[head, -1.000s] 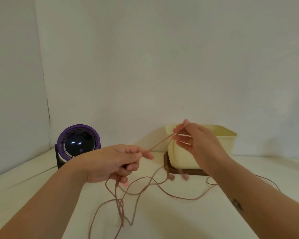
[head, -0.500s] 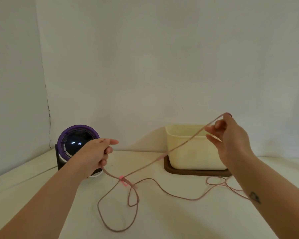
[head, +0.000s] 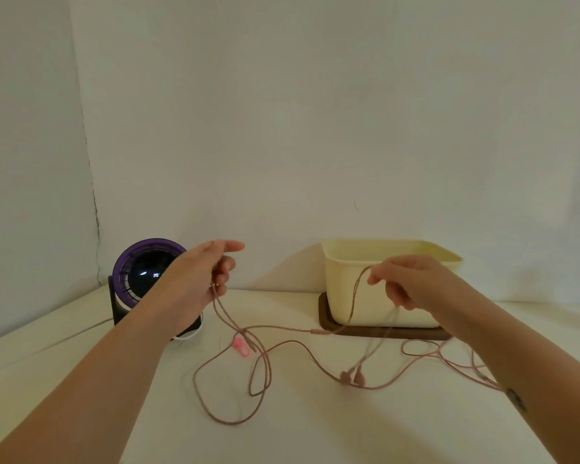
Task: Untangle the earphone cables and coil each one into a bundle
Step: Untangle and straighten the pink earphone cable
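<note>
1. Read the layout first: pink earphone cable (head: 292,344) slung between both hands, slack sagging onto the tabletop (head: 315,437) in front of the cream tub (head: 382,296), earbuds (head: 352,376) low by the surface, resting or dangling, cannot tell.
2. Treat the left hand (head: 201,279) as anchor: lower fingers curled, pinching two strands, index finger straight.
3. Use the right hand (head: 412,286), fingers closed narrow on a strand before the tub, as the moving end.
4. Trace the crossing beside the pink clip (head: 241,347) before pulling; probably the snarl's core.
5. Draw the hands apart gently, never hard; likely to cinch loops otherwise.
6. Lift the nearest big loop clear of the earbuds.
7. Mind the loops under the right forearm; too small to read.
</note>
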{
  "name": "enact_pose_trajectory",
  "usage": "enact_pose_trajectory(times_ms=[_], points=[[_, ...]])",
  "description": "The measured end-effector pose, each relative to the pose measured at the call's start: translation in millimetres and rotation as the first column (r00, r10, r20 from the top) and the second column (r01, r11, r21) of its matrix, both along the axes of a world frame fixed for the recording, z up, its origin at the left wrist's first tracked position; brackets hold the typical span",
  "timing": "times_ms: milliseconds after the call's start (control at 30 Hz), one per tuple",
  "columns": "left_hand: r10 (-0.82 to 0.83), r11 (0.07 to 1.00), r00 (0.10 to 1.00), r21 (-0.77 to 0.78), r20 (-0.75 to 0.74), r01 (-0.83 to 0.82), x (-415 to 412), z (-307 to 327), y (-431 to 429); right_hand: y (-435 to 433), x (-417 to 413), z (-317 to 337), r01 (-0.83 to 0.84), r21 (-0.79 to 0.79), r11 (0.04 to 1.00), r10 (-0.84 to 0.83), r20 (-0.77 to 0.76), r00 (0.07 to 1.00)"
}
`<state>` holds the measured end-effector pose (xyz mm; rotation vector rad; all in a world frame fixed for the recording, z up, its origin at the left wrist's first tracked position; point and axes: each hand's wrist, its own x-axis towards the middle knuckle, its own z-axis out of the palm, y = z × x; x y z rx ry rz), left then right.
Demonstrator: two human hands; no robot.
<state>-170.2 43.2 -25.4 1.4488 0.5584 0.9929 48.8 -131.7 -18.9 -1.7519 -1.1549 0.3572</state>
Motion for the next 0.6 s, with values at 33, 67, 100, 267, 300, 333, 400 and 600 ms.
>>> enact_pose_trajectory(times_ms=[33,67,100,267,300,333,400,600], points=[[-0.006,1.000,0.999,0.015,0.046,0.005,1.1,3.2,-3.5,-3.0,-1.5,1.2,-0.026,-0.105,0.994,0.038,0.107,0.994],[-0.019,1.000,0.995,0.023,0.095,0.016,2.1,6.3,-7.0,-6.2,-3.7,2.7,-0.058,-0.225,0.973,0.100,0.181,0.978],[-0.034,0.999,0.990,0.029,0.140,0.030,3.0,9.3,-11.1,-9.1,-6.7,4.0,-0.081,-0.357,0.930,0.177,0.243,0.954],[-0.110,0.994,0.950,0.046,0.292,0.101,3.5,19.2,-25.5,-8.4,-27.1,3.9,0.151,-0.524,0.838,0.280,0.652,0.704],[-0.118,0.993,0.943,0.045,0.312,0.109,3.6,20.4,-27.6,-6.4,-33.0,2.7,0.149,-0.476,0.867,0.260,0.687,0.679],[-0.123,0.992,0.936,0.043,0.329,0.115,4.0,21.7,-29.5,-4.0,-40.3,1.1,0.074,-0.443,0.893,0.268,0.657,0.705],[-0.134,0.991,0.923,0.030,0.361,0.132,5.0,23.1,-33.9,2.9,-57.8,-3.9,-0.153,-0.427,0.891,0.373,0.498,0.783],[-0.221,0.968,0.871,-0.008,0.439,0.249,7.8,25.3,-43.7,30.1,-77.9,-22.9,-0.383,-0.316,0.868,0.464,0.243,0.852]])
